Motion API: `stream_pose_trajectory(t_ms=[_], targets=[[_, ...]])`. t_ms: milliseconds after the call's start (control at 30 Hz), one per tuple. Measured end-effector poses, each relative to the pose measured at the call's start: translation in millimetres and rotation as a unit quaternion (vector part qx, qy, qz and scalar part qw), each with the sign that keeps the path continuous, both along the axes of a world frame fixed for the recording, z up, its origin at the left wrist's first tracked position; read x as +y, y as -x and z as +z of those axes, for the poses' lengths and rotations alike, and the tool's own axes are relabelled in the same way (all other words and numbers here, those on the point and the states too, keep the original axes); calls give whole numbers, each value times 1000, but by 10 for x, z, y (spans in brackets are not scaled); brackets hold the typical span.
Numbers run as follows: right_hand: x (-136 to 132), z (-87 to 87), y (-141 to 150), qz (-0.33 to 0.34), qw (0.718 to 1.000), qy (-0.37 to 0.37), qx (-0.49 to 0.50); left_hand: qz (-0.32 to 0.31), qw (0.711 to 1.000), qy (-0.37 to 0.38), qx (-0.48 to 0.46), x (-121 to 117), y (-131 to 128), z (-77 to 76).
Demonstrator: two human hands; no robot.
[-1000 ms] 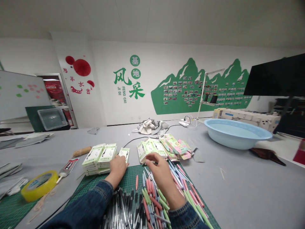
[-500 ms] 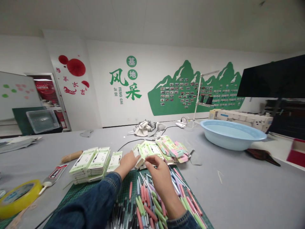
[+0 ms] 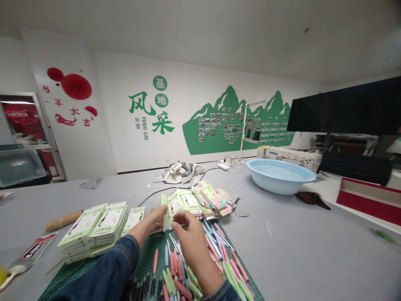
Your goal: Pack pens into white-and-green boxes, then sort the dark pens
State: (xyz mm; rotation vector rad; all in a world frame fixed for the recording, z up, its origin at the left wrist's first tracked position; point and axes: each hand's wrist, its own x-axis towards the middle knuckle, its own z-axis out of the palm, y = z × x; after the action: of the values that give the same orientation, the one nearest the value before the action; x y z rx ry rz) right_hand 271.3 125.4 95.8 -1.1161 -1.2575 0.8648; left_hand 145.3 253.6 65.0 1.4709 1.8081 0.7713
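Note:
My left hand (image 3: 153,221) grips a slim green-and-white carton (image 3: 163,200), which stands tilted at the near edge of the carton pile. My right hand (image 3: 189,234) has curled fingers, thumb and fingertips meeting at the carton's right side; the exact contact is partly hidden. Behind them lies a pile of green-and-white cartons (image 3: 188,202) printed with a dark pen shape. Left of my left hand are neat stacks of the same cartons (image 3: 106,221). Below my hands, loose pens in red, green, blue and purple (image 3: 178,267) cover a green cutting mat (image 3: 147,255).
Flattened pink-and-green cartons (image 3: 216,196) lie right of the pile. A light blue basin (image 3: 278,177) stands at the back right, near a sewing machine (image 3: 291,155). Crumpled cloth (image 3: 178,171) and a black cable (image 3: 156,192) lie behind. At left are a wooden roller (image 3: 64,220) and a labelled bag (image 3: 34,251).
My left hand has brought a carton upright and edge-on beside the pile, while my right hand has closed in toward it. The whole view has turned to the right.

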Motion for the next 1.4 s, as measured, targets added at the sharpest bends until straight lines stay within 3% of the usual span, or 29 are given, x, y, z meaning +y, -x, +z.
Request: stream_pose_trajectory(t_ms=[167,267,400,500,600,733,1067,1233,1400], targets=[[33,-92,48,0,999,34,39,-51,995,7,-85,-514,351,425],[-22,-84,137,60,984,84,142,-99,989,-75,-76,-984,539,565],[-210,29,326,179,940,72,283,-174,977,-121,-31,-1547,718,480],[-335,99,452,198,921,61,331,-151,976,-158,-4,-1773,833,341],[-391,112,517,198,912,52,355,-135,976,-171,-8,-1842,943,286],[-394,88,545,212,906,29,366,-153,976,-157,-2,-1853,1028,329],[-401,114,592,178,929,13,323,-211,968,-127,-41,-1845,1021,304],[-403,89,552,175,967,-17,185,-189,967,-164,-55,-1870,1069,368],[-445,33,594,115,990,-72,-26,-108,937,-305,-128,-1987,1003,543]])
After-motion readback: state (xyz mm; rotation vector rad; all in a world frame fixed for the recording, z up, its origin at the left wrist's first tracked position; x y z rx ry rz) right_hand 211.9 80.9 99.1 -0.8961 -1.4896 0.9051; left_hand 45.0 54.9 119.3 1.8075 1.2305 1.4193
